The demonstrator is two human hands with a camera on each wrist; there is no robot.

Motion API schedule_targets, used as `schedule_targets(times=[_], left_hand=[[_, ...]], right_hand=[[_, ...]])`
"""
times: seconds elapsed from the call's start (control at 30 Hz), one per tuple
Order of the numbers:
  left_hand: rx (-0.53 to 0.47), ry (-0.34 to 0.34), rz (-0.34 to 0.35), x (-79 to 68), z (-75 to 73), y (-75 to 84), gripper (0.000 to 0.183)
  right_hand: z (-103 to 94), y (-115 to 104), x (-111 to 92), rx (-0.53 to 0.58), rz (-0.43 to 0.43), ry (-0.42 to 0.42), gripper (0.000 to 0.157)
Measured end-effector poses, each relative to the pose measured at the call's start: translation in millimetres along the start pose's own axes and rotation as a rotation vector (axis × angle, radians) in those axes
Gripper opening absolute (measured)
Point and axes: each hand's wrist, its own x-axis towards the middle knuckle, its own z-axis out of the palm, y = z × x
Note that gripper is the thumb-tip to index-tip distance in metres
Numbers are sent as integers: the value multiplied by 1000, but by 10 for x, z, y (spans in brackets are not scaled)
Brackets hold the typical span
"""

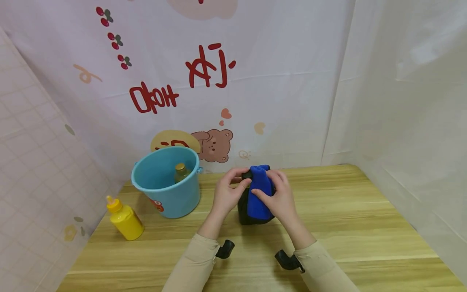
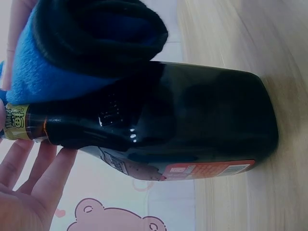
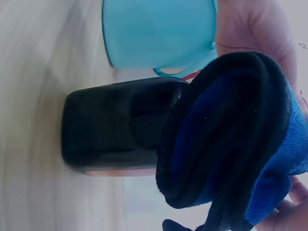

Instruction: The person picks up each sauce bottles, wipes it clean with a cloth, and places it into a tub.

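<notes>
A dark, square-shouldered bottle (image 1: 243, 209) stands upright on the wooden table, with a gold neck band and a red label (image 2: 207, 169) visible in the left wrist view. My left hand (image 1: 228, 194) holds it at the cap and neck between thumb and fingers. A blue cloth (image 1: 260, 200) with a dark edge hangs folded over the right side of the bottle. My right hand (image 1: 282, 198) pinches the cloth near the bottle's top. In the right wrist view the bunched cloth (image 3: 284, 154) hides the bottle's upper part.
To the left stands a light blue bucket (image 1: 182, 198) with a gold-capped bottle (image 1: 181, 173) inside. A yellow squeeze bottle (image 1: 127, 222) stands farther left. Behind the table (image 1: 350, 227) hangs a printed white curtain (image 1: 292, 89).
</notes>
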Motion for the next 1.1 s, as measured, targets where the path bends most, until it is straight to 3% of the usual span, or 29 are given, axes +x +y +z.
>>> schedule_targets(times=[0.57,0.87,1.1], left_hand=[[-20,1,7,-2,5,-4,28],[-23,-1,6,-6,11,-19,28],[-16,2,5,-4,10,-18,28]], right_hand=[[-3,193,-117,-197,16,-166,46],[-9,259,-145,-199,40,-206,49],[-10,321,-157,-172,121,-239,46]])
